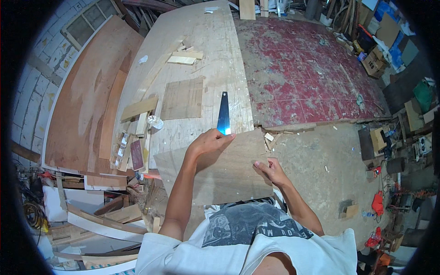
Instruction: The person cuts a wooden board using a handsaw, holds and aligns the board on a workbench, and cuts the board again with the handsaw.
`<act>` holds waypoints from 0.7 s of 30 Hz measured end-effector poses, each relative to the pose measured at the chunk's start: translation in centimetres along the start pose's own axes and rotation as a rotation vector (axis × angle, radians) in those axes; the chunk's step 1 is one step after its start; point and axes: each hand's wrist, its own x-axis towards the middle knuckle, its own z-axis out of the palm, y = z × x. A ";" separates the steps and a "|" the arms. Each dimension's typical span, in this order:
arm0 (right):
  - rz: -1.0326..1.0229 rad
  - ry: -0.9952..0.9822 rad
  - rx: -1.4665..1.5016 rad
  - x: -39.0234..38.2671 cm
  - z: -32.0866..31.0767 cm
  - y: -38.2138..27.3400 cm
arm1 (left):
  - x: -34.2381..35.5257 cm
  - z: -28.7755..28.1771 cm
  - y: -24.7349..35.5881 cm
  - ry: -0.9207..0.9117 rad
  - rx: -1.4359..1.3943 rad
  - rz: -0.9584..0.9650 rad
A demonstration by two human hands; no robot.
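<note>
A thin brown plywood sheet (229, 176) lies tilted in front of my body, its near edge close to my shirt. My left hand (211, 141) grips its far edge, with the thumb stretched to the right and the fingers largely hidden. At the right edge my right hand (271, 172) pinches the sheet, thumb on top and the other fingers curled at the side. Just beyond my left hand a handsaw (223, 114) shows its dark tapering blade, the narrow end with a hole pointing away. Its handle is hidden behind the hand and the sheet.
A large pale wooden board (183, 36) forms the work surface. On it lie a brown square panel (183, 98), wood offcuts (183, 59) and a crumpled clear wrapper (155, 122). A red-tiled raised floor (302, 68) is at right; scrap boards (105, 222) pile up lower left.
</note>
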 end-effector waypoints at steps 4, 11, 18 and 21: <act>-0.006 -0.032 -0.101 0.4 -0.4 -0.2 | -0.7 0.4 -0.6 0.024 -0.131 0.017; -0.016 -0.028 -0.076 0.3 -2.2 0.0 | -1.0 0.7 1.8 0.115 -0.200 0.026; 0.024 -0.035 -0.063 0.1 -2.7 -0.3 | -1.0 0.7 1.8 0.079 -0.174 -0.017; 0.050 -0.033 -0.067 0.0 -2.9 0.1 | -1.0 0.8 1.7 0.124 -0.200 0.027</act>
